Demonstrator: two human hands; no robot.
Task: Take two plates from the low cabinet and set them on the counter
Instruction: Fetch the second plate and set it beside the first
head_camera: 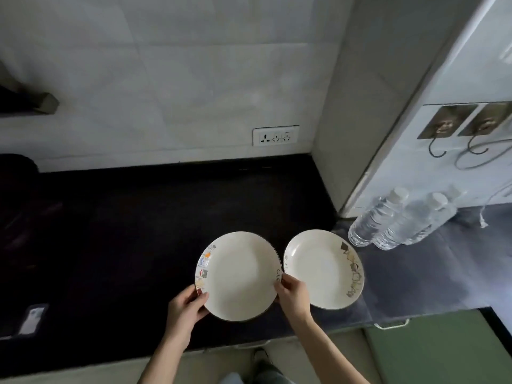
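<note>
Two cream plates lie side by side on the dark counter (124, 231). The left plate (238, 275) has small coloured prints along its left rim. My left hand (184, 307) grips its lower left rim and my right hand (291, 293) pinches its right rim. The right plate (322, 268), with brown square prints along its right rim, rests on the counter next to it, almost touching, with no hand on it.
Several clear water bottles (379, 217) lie on the counter just right of the plates. A wall socket (275, 135) sits on the tiled back wall. A phone (33, 318) lies near the counter's front left. A white panel with hooks (454, 126) stands at the right.
</note>
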